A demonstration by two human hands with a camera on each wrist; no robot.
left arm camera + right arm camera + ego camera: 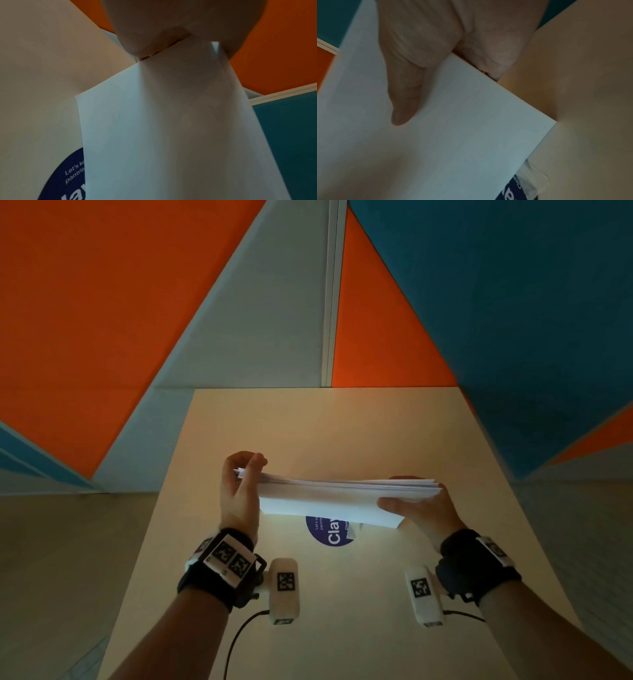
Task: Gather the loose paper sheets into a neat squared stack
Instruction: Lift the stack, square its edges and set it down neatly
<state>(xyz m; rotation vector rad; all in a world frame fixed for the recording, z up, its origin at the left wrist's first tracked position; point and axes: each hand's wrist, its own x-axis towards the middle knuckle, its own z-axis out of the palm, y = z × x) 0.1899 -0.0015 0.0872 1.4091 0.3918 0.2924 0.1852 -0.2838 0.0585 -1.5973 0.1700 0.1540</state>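
Note:
A stack of white paper sheets (342, 494) is held above the beige table (308, 422), long edge toward me, its sheet edges slightly fanned at the right end. My left hand (239, 484) grips the stack's left end, thumb and fingers curled around it. My right hand (414, 505) holds the right end, thumb lying across the near face. The left wrist view shows the paper (171, 128) pinched under my palm. The right wrist view shows my thumb (404, 97) pressed on the sheet (436, 148).
A round dark blue sticker (330, 537) with white lettering lies on the table under the stack, with a small white scrap (352, 534) at its right edge. Orange, grey and teal wall panels (137, 302) rise behind the table's far edge.

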